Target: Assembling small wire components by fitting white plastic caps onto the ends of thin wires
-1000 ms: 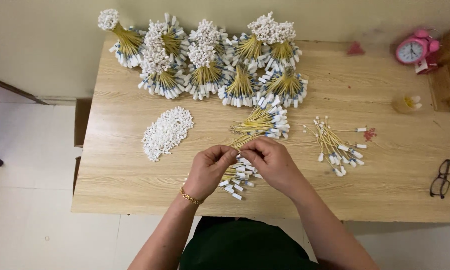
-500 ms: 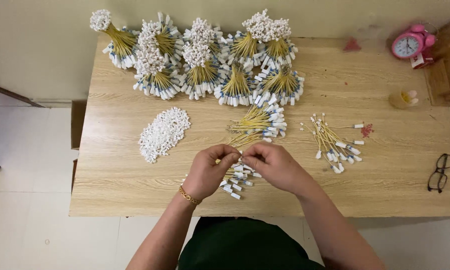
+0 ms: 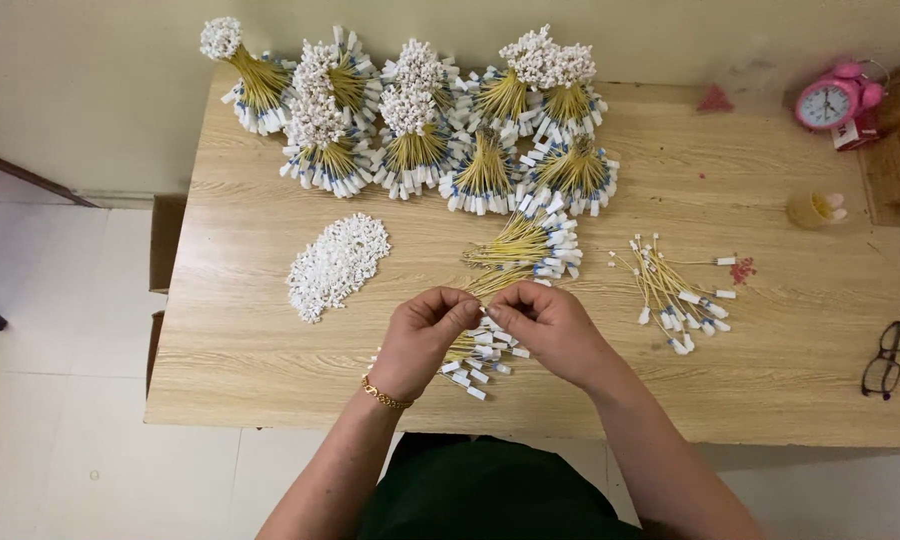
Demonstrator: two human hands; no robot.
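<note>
Both hands (image 3: 490, 335) pinch yellow wires (image 3: 480, 350), apparently

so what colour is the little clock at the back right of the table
Pink, with a pale face; the clock shows best in the head view.

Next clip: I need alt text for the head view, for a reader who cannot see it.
Seen from above, a person's left hand and right hand meet over a small pile of yellow wires with white tips on a wooden table. Tied wire bundles line the far edge; a heap of white caps lies left, a pink clock and glasses right.
</note>
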